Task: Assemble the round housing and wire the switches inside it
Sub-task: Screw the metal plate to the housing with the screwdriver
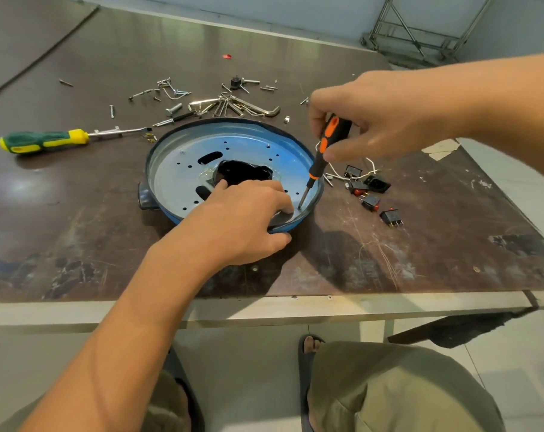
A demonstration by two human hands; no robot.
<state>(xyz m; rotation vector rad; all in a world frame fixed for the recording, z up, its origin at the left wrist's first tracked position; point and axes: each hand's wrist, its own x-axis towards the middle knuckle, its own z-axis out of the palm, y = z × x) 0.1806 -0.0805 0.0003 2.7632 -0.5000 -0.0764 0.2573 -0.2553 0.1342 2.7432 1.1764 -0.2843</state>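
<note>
The round blue housing [183,157] lies open side up on the brown table, a black part [242,171] at its centre. My left hand [242,219] grips the housing's near rim, thumb outside and fingers inside. My right hand [376,120] holds a black and orange screwdriver [325,151] upright but tilted, its tip set on the housing floor near the right rim, beside my left fingertips. Several black rocker switches [370,202] with white wires [358,176] lie just right of the housing.
A green and yellow screwdriver [55,140] lies left of the housing. Loose screws, bolts and hex keys [233,106] are scattered behind it. The table's front edge [264,307] runs close to my knees. A metal frame [420,32] stands at the back right.
</note>
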